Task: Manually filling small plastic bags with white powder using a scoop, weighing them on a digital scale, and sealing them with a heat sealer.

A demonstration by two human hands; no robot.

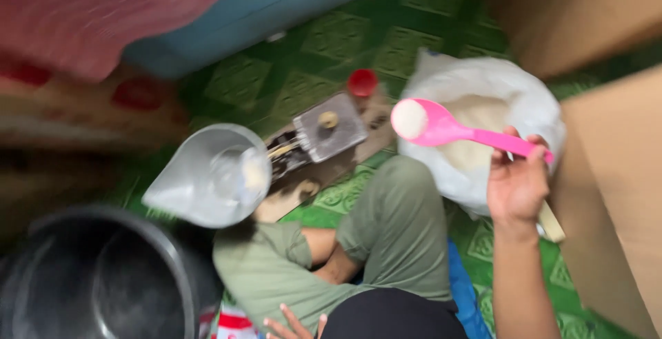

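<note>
The floor (331,42) had a green mat with square shapes on it. A big white sack (531,108) of white grains sat on it. A small scale (329,134) on a brown board, a red cap (362,82) and a dark pot (96,277) sat there too.

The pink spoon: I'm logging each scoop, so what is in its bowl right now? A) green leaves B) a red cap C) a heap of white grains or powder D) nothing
C: the pink spoon, held by the right hand, carries a white heap above the white bag.
</note>
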